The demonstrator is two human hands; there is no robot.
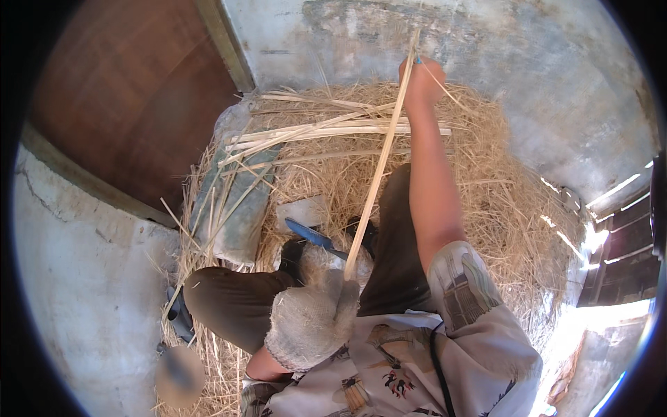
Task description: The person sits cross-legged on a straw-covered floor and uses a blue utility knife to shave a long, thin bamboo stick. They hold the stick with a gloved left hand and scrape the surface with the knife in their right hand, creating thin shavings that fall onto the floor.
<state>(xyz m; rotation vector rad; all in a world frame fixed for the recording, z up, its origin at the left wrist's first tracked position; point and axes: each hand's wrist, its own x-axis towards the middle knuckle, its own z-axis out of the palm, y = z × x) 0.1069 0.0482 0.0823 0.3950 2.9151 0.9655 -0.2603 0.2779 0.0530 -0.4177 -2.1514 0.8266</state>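
Observation:
A long pale strip [381,170], which looks like split bamboo, runs from my lap up toward the far wall. Its near end is in my left hand [309,323], which is wrapped in a worn, fuzzy grey-white glove and closed around it. With the arm stretched far forward, my right hand [421,83] is closed at the strip's far end, close to the wall. A small blue bit shows by its fingers, too small to name. One thin sliver curls away beside that hand. Between my legs lies a knife-like tool [309,233] with a bluish flat part.
Shavings [486,208] cover the floor around my bent legs. Several pale strips [313,132] lie across them ahead, some over a greenish sack [233,205]. A pale flat block [302,210] rests near my feet. Walls stand ahead and left, with a brown panel [139,90].

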